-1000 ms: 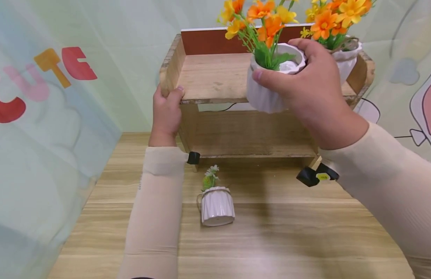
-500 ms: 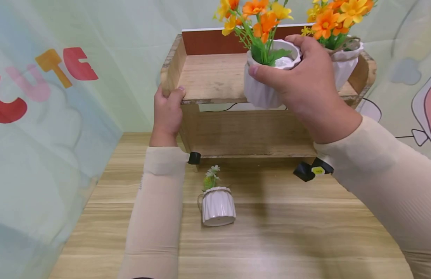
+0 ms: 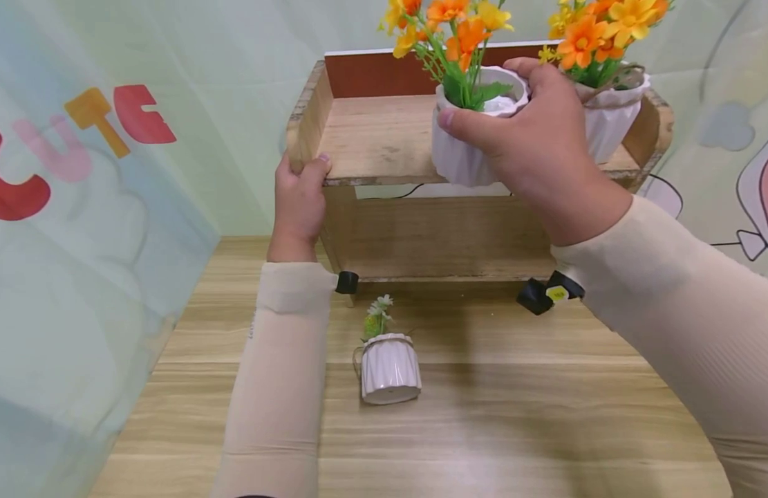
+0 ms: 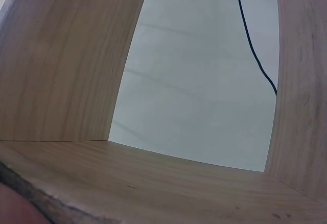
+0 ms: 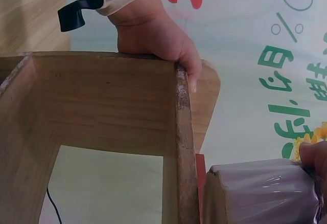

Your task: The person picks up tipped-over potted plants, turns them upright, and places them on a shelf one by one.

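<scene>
My left hand [image 3: 298, 204] grips the left front corner of a two-tier wooden shelf [image 3: 384, 138], thumb on the top board. In the right wrist view, the same hand [image 5: 153, 40] shows around the shelf's side. With my right hand [image 3: 542, 131] I hold a white ribbed flowerpot [image 3: 461, 155] by its rim. Orange and yellow artificial flowers [image 3: 448, 34] stand in it. The pot is upright at the top board's front edge; whether its base touches the board, I cannot tell. A similar flowerpot [image 3: 610, 128] stands on the board's right end, partly behind my hand.
A smaller white pot [image 3: 390, 370] with small white flowers lies tipped on the wooden table [image 3: 458, 443], in front of the shelf. The lower tier [image 3: 452, 238] is below my right hand. A dark cable [image 4: 250, 40] runs behind the shelf. A printed curtain [image 3: 191, 104] hangs behind.
My right hand has carried the flowerpot a little left and farther back over the top board. The left hand keeps its grip on the shelf corner.
</scene>
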A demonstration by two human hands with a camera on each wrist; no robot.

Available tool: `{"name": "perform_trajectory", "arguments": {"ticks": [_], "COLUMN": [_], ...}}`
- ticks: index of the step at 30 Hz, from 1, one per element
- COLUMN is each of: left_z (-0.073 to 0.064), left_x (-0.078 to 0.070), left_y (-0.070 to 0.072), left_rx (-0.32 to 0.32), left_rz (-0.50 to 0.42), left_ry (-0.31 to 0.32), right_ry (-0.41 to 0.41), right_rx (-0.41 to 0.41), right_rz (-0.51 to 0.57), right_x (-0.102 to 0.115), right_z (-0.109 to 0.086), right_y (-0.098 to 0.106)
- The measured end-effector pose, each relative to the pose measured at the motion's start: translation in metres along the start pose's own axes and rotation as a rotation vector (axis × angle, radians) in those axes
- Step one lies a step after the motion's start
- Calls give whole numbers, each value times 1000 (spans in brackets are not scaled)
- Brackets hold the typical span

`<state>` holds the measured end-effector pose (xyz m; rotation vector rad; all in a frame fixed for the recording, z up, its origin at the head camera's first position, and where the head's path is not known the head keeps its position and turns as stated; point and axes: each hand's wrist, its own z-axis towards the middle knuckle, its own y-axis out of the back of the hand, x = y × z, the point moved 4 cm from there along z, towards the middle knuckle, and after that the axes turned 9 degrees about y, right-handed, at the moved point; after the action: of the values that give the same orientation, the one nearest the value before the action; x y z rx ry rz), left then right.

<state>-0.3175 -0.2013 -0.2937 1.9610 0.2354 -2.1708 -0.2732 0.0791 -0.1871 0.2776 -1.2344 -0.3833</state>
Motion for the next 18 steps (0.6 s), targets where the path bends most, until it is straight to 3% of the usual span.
{"name": "perform_trajectory", "arguments": {"ticks": [18], "left_z": [0], "left_x": [-1], "left_y": [0], "left_rx": [-1], "left_rz": [-7], "left_ry": [-11], "right_ry": [-1], "right_rx": [-13], "right_rz": [-11], "right_x": [1], "right_z": [9], "right_y": [-6]}}
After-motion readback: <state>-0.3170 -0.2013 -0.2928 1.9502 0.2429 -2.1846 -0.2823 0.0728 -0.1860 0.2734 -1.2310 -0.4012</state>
